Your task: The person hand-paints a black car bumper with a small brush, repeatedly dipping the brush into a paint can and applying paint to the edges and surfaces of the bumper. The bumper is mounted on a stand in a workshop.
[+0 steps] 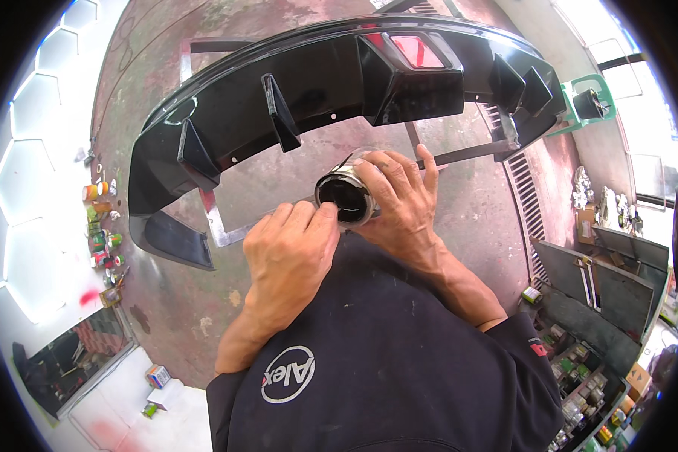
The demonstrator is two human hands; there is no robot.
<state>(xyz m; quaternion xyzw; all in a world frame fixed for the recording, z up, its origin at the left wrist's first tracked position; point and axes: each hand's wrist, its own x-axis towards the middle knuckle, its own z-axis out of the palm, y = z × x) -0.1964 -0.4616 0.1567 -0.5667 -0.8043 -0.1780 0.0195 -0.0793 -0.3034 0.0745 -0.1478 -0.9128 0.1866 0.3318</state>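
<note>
In front of my chest is a clear cup with a silvery rim and something black inside, probably paint. Its mouth is tipped toward me. My right hand wraps round the far right side of the cup, with one finger raised off it. At the near left rim, my left hand is curled closed, its fingertips at the cup's mouth; what they pinch, if anything, is hidden. Beyond both hands lies a glossy black car bumper diffuser with upright fins and a red-marked recess in its middle.
A metal stand holds up the bumper part. Small paint cans line the left wall. At right are a green plastic stool bearing a dark pot, a floor grate, and an opened grey cabinet with many cans.
</note>
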